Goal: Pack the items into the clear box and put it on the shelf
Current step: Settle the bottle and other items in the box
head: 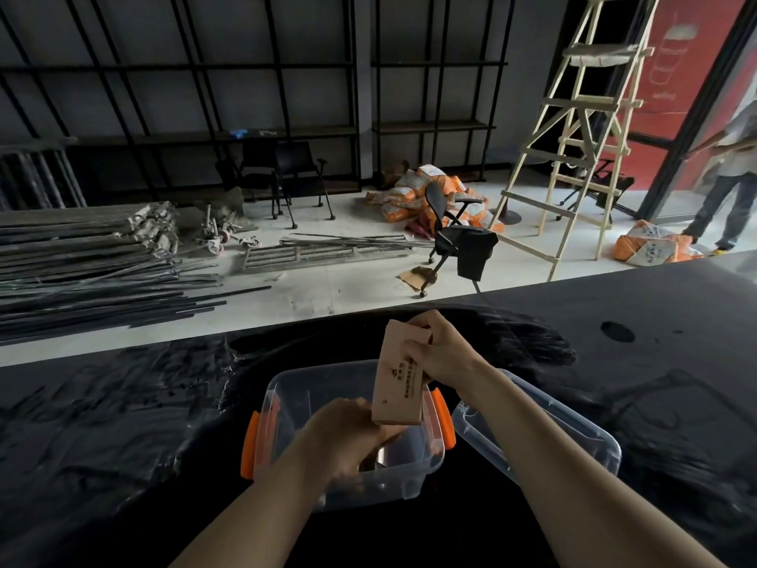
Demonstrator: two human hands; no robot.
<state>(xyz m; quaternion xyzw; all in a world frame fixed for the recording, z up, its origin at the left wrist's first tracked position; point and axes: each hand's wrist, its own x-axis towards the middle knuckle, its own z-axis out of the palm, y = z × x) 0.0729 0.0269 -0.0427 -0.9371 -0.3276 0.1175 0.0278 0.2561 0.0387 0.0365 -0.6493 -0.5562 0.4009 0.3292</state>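
Note:
A clear plastic box with orange side latches stands on the dark table right in front of me. My right hand grips the top of a tan cardboard carton and holds it upright over the box's right side. My left hand reaches down inside the box, fingers closed around a small shiny item that I cannot identify. The clear lid lies on the table just right of the box.
The black table is dusty, with a round hole at far right. Beyond it are black wall shelves, metal bars on the floor, an office chair, a wooden ladder, orange sacks and a person at far right.

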